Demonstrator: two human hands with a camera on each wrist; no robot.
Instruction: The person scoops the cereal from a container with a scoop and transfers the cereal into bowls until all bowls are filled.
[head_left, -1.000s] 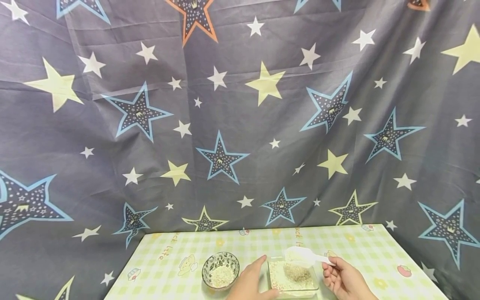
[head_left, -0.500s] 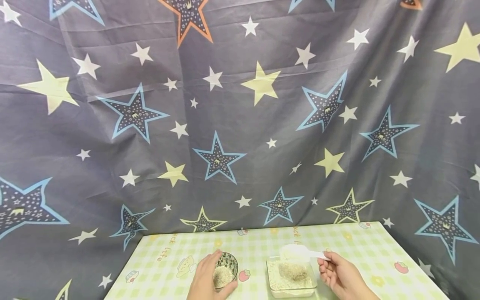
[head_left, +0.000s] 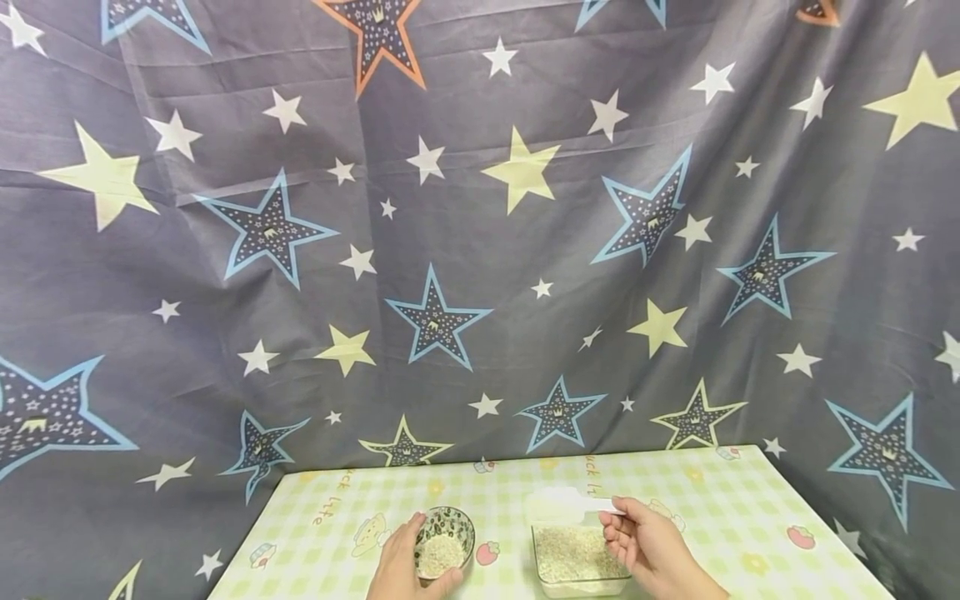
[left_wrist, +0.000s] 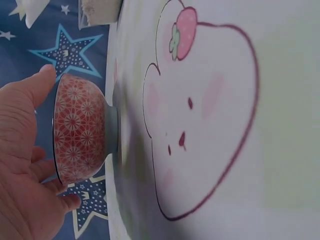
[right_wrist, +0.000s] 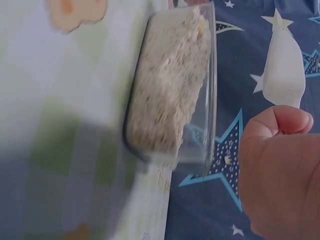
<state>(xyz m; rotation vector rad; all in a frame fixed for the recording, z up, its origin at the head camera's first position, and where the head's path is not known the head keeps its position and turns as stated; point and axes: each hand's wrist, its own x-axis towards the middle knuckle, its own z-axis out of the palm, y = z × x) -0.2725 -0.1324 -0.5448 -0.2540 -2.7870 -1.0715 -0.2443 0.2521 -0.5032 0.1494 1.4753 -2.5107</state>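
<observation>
The left grip (head_left: 405, 565) is spread wide and curved round the bowl (left_wrist: 82, 130), fingers along its left side, thumb by its near side; the bowl stands upright on the worktop (head_left: 738, 508) with pale grain (head_left: 440, 552) inside. The right grip (head_left: 654, 550), closed in a pinch, has the white scoop (head_left: 558, 506) by its handle end, pointing left, raised apart from the glass container (head_left: 581, 589). That open-topped container sits just left of and below this grip, filled with sloping grain (right_wrist: 167, 80). Between bowl and container lies a strip of worktop with a printed strawberry (head_left: 487, 552). Beyond both grips, the worktop's far edge meets the star-patterned curtain (head_left: 480, 233); its right edge lies well apart from the right grip.
</observation>
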